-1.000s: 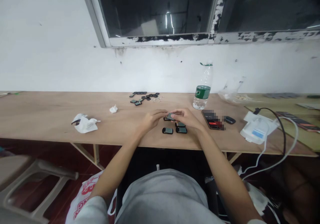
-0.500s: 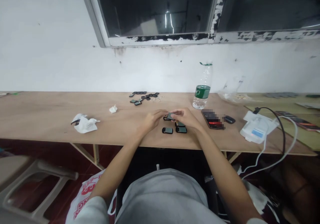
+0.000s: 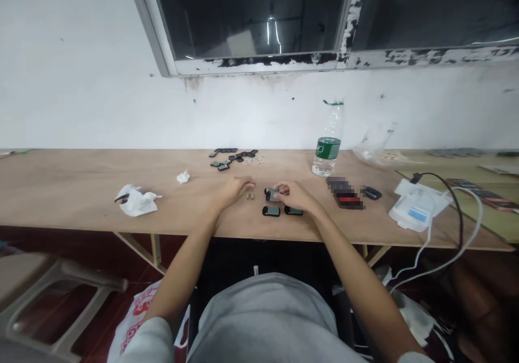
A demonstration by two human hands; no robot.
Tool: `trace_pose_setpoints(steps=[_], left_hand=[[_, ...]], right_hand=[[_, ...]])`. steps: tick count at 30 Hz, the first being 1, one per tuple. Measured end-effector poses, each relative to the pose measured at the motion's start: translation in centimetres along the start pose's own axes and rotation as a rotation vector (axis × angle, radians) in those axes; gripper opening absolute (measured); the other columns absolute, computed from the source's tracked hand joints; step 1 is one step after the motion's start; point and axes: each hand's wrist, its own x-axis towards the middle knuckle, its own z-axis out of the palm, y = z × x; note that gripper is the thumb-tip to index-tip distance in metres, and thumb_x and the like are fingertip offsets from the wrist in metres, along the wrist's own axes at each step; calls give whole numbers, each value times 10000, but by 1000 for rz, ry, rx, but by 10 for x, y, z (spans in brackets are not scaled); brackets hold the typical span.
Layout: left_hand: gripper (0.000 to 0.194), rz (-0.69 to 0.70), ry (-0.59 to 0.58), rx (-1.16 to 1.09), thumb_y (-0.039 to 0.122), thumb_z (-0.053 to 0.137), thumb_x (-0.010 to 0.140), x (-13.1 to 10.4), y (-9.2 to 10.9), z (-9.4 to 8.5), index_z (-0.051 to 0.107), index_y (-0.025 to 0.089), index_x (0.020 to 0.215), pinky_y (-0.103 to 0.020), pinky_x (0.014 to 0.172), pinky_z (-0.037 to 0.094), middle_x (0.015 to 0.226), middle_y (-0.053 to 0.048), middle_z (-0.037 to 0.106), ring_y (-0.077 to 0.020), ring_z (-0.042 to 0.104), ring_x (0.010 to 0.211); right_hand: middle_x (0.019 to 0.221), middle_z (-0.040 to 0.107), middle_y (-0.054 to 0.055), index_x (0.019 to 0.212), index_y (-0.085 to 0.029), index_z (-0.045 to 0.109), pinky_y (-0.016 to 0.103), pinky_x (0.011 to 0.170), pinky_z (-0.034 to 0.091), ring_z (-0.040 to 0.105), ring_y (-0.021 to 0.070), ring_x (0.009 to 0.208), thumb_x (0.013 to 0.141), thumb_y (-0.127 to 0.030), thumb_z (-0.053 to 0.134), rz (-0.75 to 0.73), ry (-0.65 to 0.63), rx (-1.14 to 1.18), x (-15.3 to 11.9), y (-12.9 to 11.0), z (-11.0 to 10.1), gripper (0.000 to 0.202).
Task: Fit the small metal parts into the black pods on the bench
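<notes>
My right hand (image 3: 295, 194) has its fingers closed on a small black-and-grey piece (image 3: 274, 195) low over the wooden table. Just in front of it lie two similar pieces, one on the left (image 3: 271, 211) and one on the right (image 3: 293, 210), partly under my right hand. Beside some tiny light-coloured parts (image 3: 250, 196) is my left hand (image 3: 239, 187), its fingers bent together above the table; whether anything is between the fingertips is too small to tell.
Several black-and-grey pieces (image 3: 222, 165) and small white bits (image 3: 253, 160) lie farther back. A bottle (image 3: 327, 149), a phone (image 3: 345, 194), a dark fob (image 3: 372, 192) and a white device with cables (image 3: 416, 211) are on the right. Crumpled tissues (image 3: 140, 202) lie on the left.
My left hand has moved left, away from my right hand, uncovering the tiny light parts. My right hand has lowered the grey piece slightly toward the table.
</notes>
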Motion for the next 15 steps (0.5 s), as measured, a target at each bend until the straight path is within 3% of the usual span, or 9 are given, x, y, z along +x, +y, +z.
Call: trace_pose_setpoints(steps=[4,8,11,15], left_hand=[[220,-79,-52,13,329,504,927,-3,-27,-6,661,181,885,-314,741,512,839,-46,712,-204,650,769],[99,-181,-114,-39,210,644,772,-5,-39,-3,663,181,865,-296,691,515,831,-42,709,-202,653,754],[217,-253,-157,-72,155,672,709,-5,-37,0,666,186,924,-299,697,531,860,-40,719,-206,662,773],[227,-248,-161,-57,165,662,722,-7,-32,3,683,185,947,-299,717,538,887,-36,735,-198,662,775]], right_hand=[[899,754,75,1008,-151,714,260,715,518,693,192,809,793,-212,723,27,-26,-113,2,5,10,224],[910,751,75,980,-152,726,278,722,498,673,201,800,807,-230,707,-4,-19,-229,0,-3,6,191],[905,740,85,956,-155,739,301,740,491,652,206,797,839,-263,676,-65,21,-245,-14,-31,-12,171],[1106,711,76,1063,-226,738,320,810,503,651,208,952,946,-374,584,-379,-117,170,-60,-88,-42,244]])
